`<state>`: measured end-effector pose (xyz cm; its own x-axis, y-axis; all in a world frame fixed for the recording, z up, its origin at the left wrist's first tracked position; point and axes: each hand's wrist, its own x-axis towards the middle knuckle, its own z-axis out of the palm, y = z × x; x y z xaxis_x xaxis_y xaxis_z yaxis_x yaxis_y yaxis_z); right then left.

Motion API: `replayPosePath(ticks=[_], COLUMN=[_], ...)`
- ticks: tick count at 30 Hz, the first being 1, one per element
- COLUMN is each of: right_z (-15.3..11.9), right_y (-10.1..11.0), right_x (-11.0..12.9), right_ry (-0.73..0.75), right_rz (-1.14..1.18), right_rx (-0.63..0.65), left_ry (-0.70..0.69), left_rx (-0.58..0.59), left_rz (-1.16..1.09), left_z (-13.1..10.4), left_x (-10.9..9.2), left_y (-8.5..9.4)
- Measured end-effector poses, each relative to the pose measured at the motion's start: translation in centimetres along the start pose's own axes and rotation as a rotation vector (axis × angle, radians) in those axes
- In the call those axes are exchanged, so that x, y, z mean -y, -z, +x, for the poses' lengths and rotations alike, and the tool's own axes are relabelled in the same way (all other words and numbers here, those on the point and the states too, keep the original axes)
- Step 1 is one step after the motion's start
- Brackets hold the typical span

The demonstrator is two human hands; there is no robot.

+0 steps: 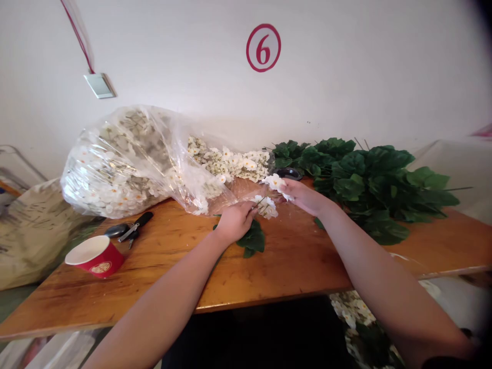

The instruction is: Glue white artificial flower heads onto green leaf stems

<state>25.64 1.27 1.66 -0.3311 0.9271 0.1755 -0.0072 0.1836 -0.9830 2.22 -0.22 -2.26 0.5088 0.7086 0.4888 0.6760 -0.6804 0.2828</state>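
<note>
Over the middle of the wooden table, my left hand (235, 221) is closed round the stem of a white flower sprig (266, 206). Green leaves (252, 240) hang just below and beside that hand. To its right, my right hand (303, 197) has its fingers closed on a white blossom (274, 182) with a yellow centre. The two hands are a short way apart, with the white flowers between them. Behind them, more white flowers (246, 163) spill from the mouth of a clear plastic bag (126, 164).
A pile of green leaves (369, 179) covers the table's back right, beside a black round object (290, 173). On the left of the table (169, 266) are a red paper cup (100, 260) and a black-handled tool (134, 228). More flowers (351, 307) lie below the front edge.
</note>
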Motion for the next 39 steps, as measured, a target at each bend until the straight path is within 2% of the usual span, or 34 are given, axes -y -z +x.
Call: replayPosePath(ticks=[3, 12, 19, 28, 39], right_z=[0.3, 1.0, 1.4, 1.4, 1.5], right_y=[-0.2, -1.0, -2.4, -3.5, -3.7], right_x=[-0.7, -2.1, -4.0, -4.3, -4.9], right_ry=[0.024, 0.045, 0.040, -0.018, -0.070], right_rz=[-0.083, -0.220, -0.239, -0.189, -0.135], right_rx=[0.045, -0.069, -0.195, -0.278, -0.268], left_ry=[0.026, 0.062, 0.077, 0.104, 0.161], left_rx=[0.010, 0.013, 0.008, -0.017, 0.009], left_rz=[-0.079, -0.284, -0.271, -0.284, -0.288], left_z=[0.0, -0.1, 0.0, 0.0, 0.0], left_x=[-0.4, -1.2, -0.5, 0.0, 0.1], left_y=[0.3, 0.1, -0.6, -1.1, -2.0])
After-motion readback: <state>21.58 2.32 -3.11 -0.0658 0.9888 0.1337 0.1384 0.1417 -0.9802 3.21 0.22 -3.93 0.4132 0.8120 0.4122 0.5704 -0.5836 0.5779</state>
